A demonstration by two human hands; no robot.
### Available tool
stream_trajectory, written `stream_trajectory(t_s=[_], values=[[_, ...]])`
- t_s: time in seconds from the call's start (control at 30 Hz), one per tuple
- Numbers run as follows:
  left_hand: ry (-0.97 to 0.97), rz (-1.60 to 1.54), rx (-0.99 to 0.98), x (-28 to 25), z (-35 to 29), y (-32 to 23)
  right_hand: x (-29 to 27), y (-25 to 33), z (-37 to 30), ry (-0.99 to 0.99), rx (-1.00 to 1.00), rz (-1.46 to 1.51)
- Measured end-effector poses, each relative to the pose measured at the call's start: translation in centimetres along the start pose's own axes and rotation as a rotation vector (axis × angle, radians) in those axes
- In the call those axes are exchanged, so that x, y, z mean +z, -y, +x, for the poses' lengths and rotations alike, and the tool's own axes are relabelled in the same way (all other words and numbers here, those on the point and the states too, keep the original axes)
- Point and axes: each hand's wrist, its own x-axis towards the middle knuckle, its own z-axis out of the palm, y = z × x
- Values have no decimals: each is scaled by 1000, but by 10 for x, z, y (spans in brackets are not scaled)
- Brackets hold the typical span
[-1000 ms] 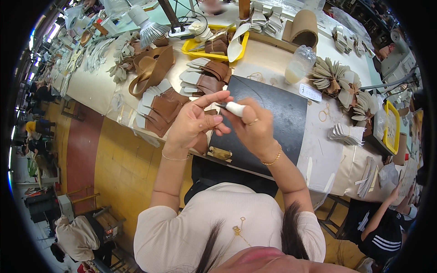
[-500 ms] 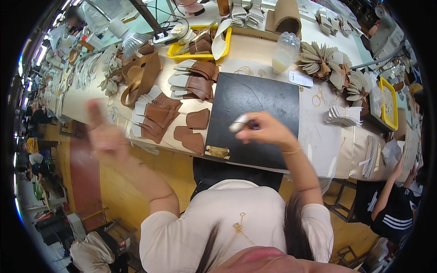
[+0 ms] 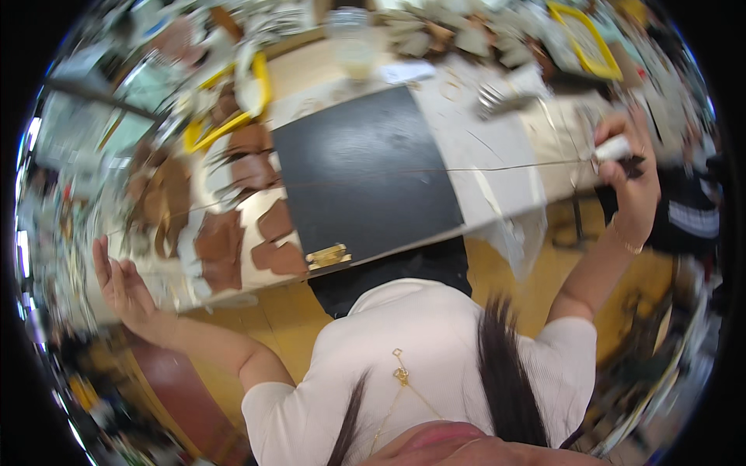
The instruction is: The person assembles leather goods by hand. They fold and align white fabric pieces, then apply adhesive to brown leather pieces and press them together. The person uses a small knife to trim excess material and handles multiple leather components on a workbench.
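Note:
A long dark thread (image 3: 420, 172) runs across the table between my two hands. My right hand (image 3: 633, 179), raised at the right, is closed on the thread's end. A white, cap-like piece (image 3: 613, 148) shows at its fingertips, with a small dark thing beside it that I cannot make out. Out at the far left, my left hand (image 3: 128, 291) has its fingers stretched and apart; the thread's other end reaches toward its index fingertip. Below the thread lies a black board (image 3: 365, 155). Brown leather pieces (image 3: 277, 239) lie left of the board, some stacked with white-edged ones.
A yellow tray (image 3: 203, 138) with brown pieces stands at the back left, another yellow tray (image 3: 587, 39) at the back right. A clear plastic bottle (image 3: 351, 43) stands behind the board. Clear plastic sheeting (image 3: 519, 241) hangs over the front edge. A person in black is at the right.
My hands have spread far apart, the right moving from above the board out to the right, the left going outward and down. The thread now spans between them. The view has swung right.

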Motion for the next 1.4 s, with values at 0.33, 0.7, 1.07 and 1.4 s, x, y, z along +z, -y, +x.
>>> stream_trajectory(t_s=[0.33,0.7,1.07,1.4], values=[[1307,-168,-560,301,-9,-17,108,37,2,504,0,189],[848,-37,-581,271,1,39,67,-91,-175,-690,550,322],[671,-7,-564,244,3,70,80,-171,-252,-203,804,-583],[514,65,-435,201,6,79,95,-102,-183,157,476,-518]])
